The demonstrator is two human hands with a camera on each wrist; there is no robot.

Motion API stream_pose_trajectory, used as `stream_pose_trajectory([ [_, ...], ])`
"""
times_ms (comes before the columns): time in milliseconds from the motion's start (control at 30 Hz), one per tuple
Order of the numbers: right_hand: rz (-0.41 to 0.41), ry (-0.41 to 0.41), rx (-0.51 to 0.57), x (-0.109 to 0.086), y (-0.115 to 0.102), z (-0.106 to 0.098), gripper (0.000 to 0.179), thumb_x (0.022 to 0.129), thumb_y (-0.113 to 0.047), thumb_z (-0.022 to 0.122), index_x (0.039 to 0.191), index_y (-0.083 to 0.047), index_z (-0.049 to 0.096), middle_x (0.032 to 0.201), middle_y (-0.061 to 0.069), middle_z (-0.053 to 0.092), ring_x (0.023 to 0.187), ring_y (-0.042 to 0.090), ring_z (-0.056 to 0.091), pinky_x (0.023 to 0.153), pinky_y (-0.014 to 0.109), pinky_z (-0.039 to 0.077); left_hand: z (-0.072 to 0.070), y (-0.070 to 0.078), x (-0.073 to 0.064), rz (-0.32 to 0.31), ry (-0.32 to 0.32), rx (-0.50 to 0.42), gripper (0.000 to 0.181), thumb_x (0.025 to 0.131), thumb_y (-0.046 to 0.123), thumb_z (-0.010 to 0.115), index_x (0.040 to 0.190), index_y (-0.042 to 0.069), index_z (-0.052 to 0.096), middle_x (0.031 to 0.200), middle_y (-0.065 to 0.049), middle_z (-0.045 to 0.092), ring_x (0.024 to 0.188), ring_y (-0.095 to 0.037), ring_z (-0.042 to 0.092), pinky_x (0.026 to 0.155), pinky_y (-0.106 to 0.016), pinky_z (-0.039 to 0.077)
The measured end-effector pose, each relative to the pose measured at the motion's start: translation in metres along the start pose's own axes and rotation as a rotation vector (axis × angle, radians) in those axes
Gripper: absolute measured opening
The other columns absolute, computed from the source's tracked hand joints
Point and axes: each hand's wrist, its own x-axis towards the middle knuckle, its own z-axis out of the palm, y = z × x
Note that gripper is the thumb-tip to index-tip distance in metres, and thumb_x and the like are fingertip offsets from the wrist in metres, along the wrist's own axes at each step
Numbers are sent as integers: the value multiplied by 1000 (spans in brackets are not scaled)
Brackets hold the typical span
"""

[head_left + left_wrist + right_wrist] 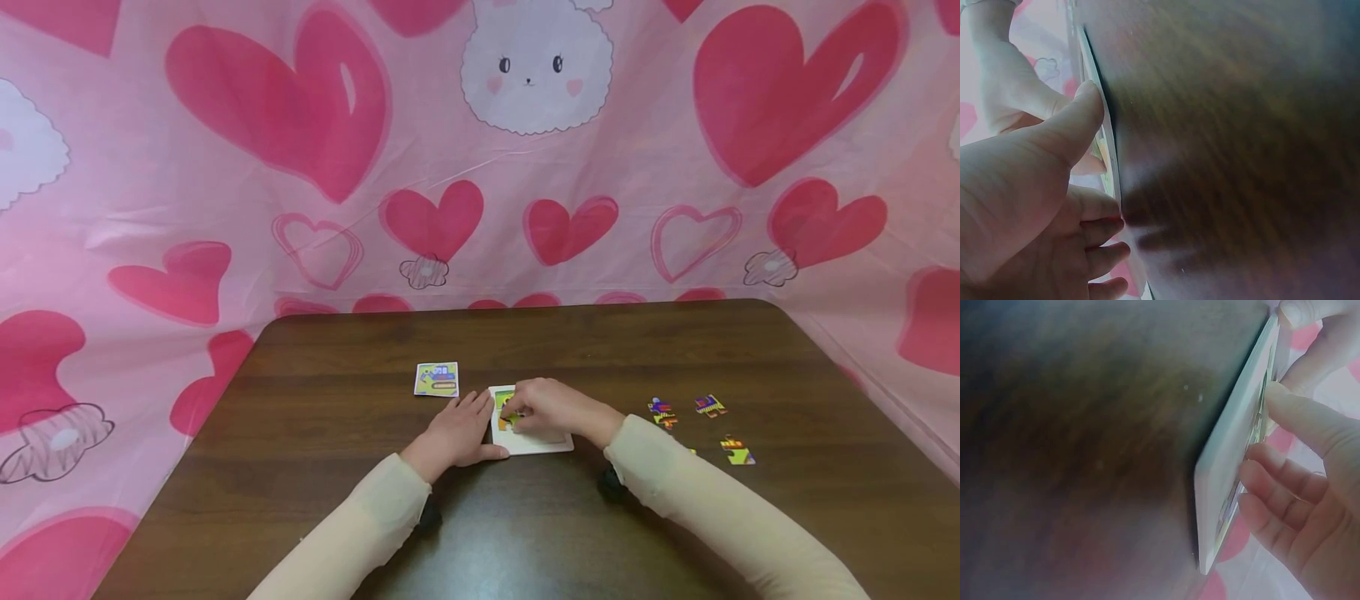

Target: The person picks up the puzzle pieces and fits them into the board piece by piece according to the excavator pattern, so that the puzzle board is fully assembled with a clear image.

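1. Sleeves: the pale left sleeve [367, 517] and right sleeve [697, 487] cross the near part of the brown table [480, 554], ending at the wrists
2. Left hand [461, 433]: fingers lie nearly straight along the left side of the white puzzle tray, with the thumb at its near-left corner; it steadies rather than grasps, to judge by this pose
3. Right hand [547, 407]: bent over the tray, thumb and fingertips down at the coloured puzzle section [502, 422]; whether a piece is pinched or merely pressed cannot be told
4. Puzzle tray [540, 442]: flat on the table, directly below the right hand and just right of the left; its near part is bare white; probably light and stiff, apt to slide if unsteadied, and best taken by its raised rim
5. Loose puzzle pieces [738, 451]: well to the right of the right hand, some beside the right sleeve, which partly covers one; likely thin and light, with tabs that could bend, hence best lifted by opposite edges
6. Picture card [437, 380]: beyond the left hand, apart from the tray, showing a digger
7. Heart-patterned cloth [487, 158]: hangs behind the table's far edge
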Motion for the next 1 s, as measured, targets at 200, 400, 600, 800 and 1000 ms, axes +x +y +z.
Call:
stream_pose_trajectory([
  [200, -9, -5, -5, 2, 1, 2, 21, 81, -15, 72, 101, -13, 73, 70, -10, 49, 61, 7, 40, 53, 21, 35, 1, 0, 0, 6, 6, 11, 84, 86, 56, 52, 143, 0, 28, 149, -13, 23, 134, -29, 23, 107, -42, 20],
  [400, 6, 8, 3, 2, 1, 2, 20, 80, -14, 72, 100, -12, 73, 70, -10, 50, 61, 7, 41, 53, 21, 35, 2, 0, 1, 9, 7, 10, 84, 86, 56, 52, 143, 0, 28, 149, -12, 22, 134, -29, 22, 107, -42, 20],
  [600, 0, 3, 36, 3, 3, 2, 20, 79, -12, 73, 99, -10, 73, 68, -10, 49, 60, 7, 40, 55, 21, 35, 1, -1, 1, 9, 8, 5, 84, 85, 56, 52, 143, 0, 28, 149, -12, 22, 134, -29, 22, 107, -42, 19],
  [800, 9, -18, 84, 5, 3, 1, 19, 79, -9, 72, 98, -7, 72, 63, -10, 50, 58, 6, 40, 54, 21, 35, 1, 0, 1, 4, 1, 1, 85, 85, 57, 53, 143, 0, 28, 149, -12, 22, 134, -29, 22, 107, -42, 19],
  [1000, 22, -15, 92, 2, 2, 1, 19, 82, -10, 70, 101, -8, 72, 65, -10, 53, 59, 6, 42, 55, 22, 37, 2, 0, 1, 3, 0, 12, 84, 85, 57, 52, 143, 0, 28, 149, -12, 22, 134, -28, 23, 107, -43, 20],
])
